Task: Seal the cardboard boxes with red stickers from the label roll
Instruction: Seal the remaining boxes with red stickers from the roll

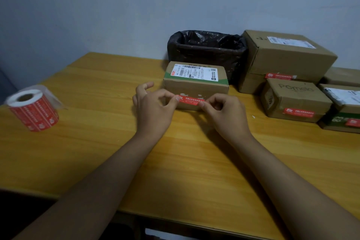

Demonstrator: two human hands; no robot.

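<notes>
A small cardboard box (pixel 195 85) with a white shipping label on top stands in the middle of the wooden table (pixel 97 152). A red sticker (pixel 191 101) stretches across its front face. My left hand (pixel 153 107) pinches the sticker's left end between thumb and forefinger. My right hand (pixel 224 111) pinches its right end the same way. I cannot tell whether the sticker touches the cardboard. The label roll (pixel 33 110) of red stickers stands on end at the table's left edge, blurred, away from both hands.
A bin lined with a black bag (pixel 206 50) stands behind the box against the wall. Several cardboard boxes (pixel 292 95), some bearing red stickers, are stacked at the right. The table's front edge runs below my forearms.
</notes>
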